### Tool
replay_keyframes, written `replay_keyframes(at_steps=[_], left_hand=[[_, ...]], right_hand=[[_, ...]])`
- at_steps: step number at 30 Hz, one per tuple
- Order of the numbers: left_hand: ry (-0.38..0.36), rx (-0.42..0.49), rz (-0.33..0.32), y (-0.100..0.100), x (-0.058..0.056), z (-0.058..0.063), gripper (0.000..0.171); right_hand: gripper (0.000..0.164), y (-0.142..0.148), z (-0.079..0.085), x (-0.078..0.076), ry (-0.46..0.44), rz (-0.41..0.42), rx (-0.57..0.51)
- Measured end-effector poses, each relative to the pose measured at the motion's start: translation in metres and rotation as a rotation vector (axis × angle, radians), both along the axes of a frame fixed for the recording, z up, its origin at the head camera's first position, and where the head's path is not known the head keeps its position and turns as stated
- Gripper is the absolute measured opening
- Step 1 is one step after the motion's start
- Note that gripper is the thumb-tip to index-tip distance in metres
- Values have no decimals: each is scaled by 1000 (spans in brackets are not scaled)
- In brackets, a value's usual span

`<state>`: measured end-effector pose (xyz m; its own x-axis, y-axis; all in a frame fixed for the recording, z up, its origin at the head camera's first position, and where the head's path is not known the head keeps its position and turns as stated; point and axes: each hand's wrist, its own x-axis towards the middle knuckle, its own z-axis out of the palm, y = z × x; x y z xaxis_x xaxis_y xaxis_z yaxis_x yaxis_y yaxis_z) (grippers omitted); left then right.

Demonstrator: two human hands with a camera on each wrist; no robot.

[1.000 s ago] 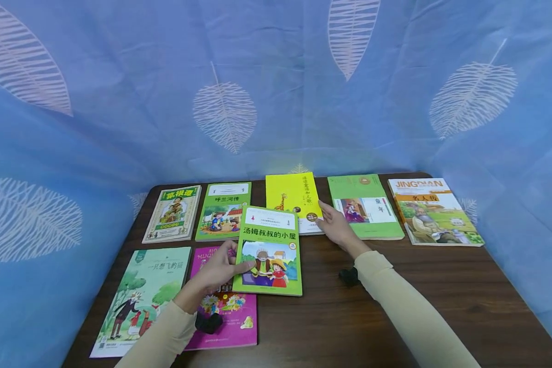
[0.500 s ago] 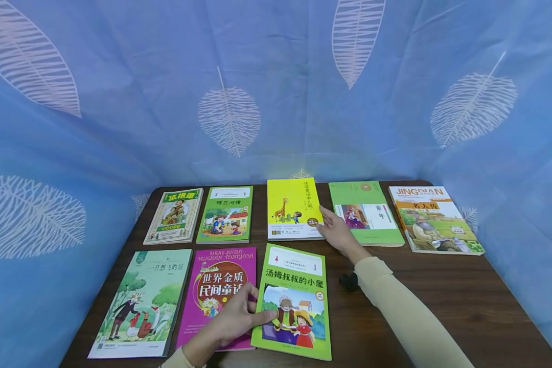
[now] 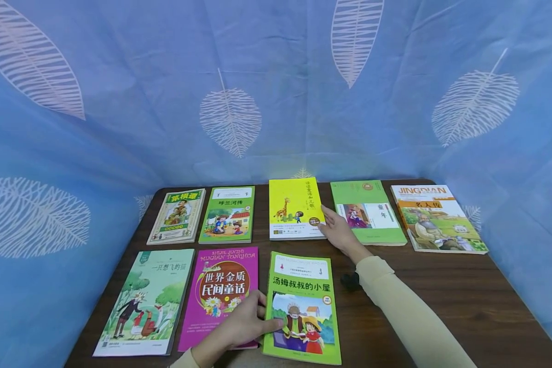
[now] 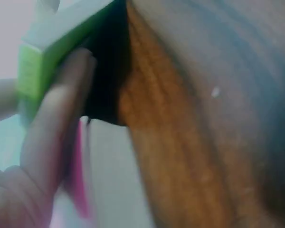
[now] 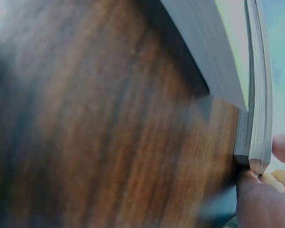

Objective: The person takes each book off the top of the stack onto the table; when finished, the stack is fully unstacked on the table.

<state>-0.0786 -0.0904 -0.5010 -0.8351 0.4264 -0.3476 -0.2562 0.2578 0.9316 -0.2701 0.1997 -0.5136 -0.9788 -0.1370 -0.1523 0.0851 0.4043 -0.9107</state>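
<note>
In the head view my left hand (image 3: 241,322) pinches the lower left edge of a green storybook (image 3: 301,286), thumb on its cover. That book lies front and centre, slightly turned, just right of a magenta book (image 3: 221,260). The left wrist view shows a finger (image 4: 61,109) beneath the green book (image 4: 32,71), its edge raised off the table. My right hand (image 3: 340,232) pinches the lower right edge of a yellow book (image 3: 290,199) with a giraffe cover. In the right wrist view, thumb and fingers (image 5: 261,202) meet at the corner of its page block (image 5: 260,95).
A pale green book (image 3: 158,286) lies front left. Along the back are a small illustrated book (image 3: 177,217), a green book (image 3: 227,204), another green book (image 3: 365,189) and a white-topped book (image 3: 437,220). Brown table (image 3: 464,296); blue leaf-print cloth (image 3: 276,102) behind.
My left hand has brought the green storybook down and to the right, off the magenta book and towards the table's front. The right hand stays at the yellow book's edge.
</note>
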Motion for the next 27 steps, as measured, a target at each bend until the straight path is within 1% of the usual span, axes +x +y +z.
replay_keyframes(at_steps=[3, 5, 7, 8, 10, 13, 16, 18, 20, 23, 25, 27], left_hand=[[50, -87, -32, -4, -3, 11, 53], [94, -153, -59, -8, -6, 22, 61], [125, -216, -81, -12, -9, 33, 65], [130, -239, -95, -13, -10, 38, 65], [111, -251, -123, -16, -12, 45, 61], [81, -252, -153, -17, -15, 51, 58], [118, -271, -169, -15, -18, 53, 54], [188, -314, -166, -14, -24, 54, 52], [268, -359, -145, -14, -34, 55, 49], [346, -397, -77, -15, -60, 52, 49], [371, -390, -19, -16, -81, 46, 53], [371, -349, 38, -16, -102, 39, 57]], right_hand=[[66, 0, 0, 0, 2, -2, 3], [66, 0, -1, -1, 1, -9, 2], [66, 0, -1, -1, 2, -14, 1], [65, -1, -2, -1, 1, -17, 1], [65, -2, -1, -1, -2, -24, -1], [66, -3, 0, 0, -5, -23, 7], [66, -3, 2, 1, -6, -21, 15], [66, -3, 3, 1, -1, -17, 18], [68, -3, 4, 1, 2, -22, 19], [72, -4, 5, 1, 8, -24, 19], [76, -5, 6, 3, 4, -30, 31], [78, -6, 5, 4, 2, -37, 48]])
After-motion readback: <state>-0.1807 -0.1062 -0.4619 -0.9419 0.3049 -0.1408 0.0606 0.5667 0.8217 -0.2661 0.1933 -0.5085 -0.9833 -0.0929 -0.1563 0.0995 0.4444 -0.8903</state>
